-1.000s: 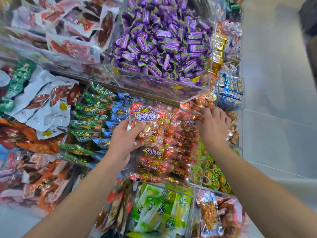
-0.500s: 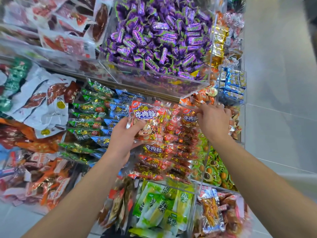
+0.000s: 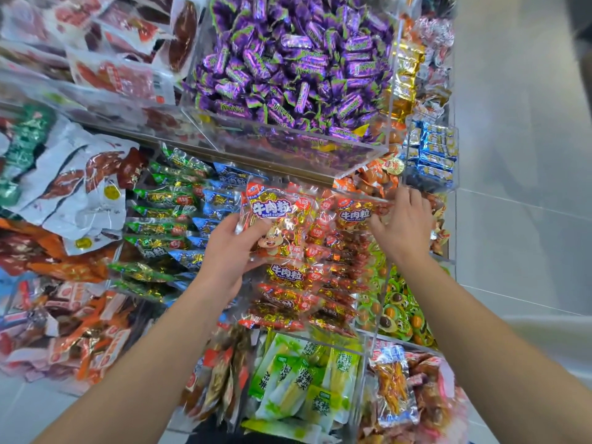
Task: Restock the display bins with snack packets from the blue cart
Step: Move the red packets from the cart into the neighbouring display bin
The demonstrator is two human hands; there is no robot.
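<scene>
Red and gold beef cube packets fill a clear acrylic bin [image 3: 365, 334] in the middle row of the display. My left hand [image 3: 229, 251] grips the left edge of the front packet [image 3: 275, 216], thumb on its face, holding it upright above the stack. My right hand [image 3: 402, 225] pinches the right end of a second beef cube packet [image 3: 354, 213] at the back right of the same bin. More such packets [image 3: 288, 277] lie stacked below. The blue cart is out of view.
Above hangs a clear bin of purple candies [image 3: 288, 68], its front lip [image 3: 288, 136] close over my hands. Green and blue packets [image 3: 166, 225] sit left, green jelly cups [image 3: 397, 309] right, green pickle packs [image 3: 298, 379] below. Grey tiled floor [image 3: 519, 219] lies right.
Both hands stay at the beef cube bin. My right hand has shifted slightly up and back, its fingers now closed on the rear packet. The camera has tipped a little.
</scene>
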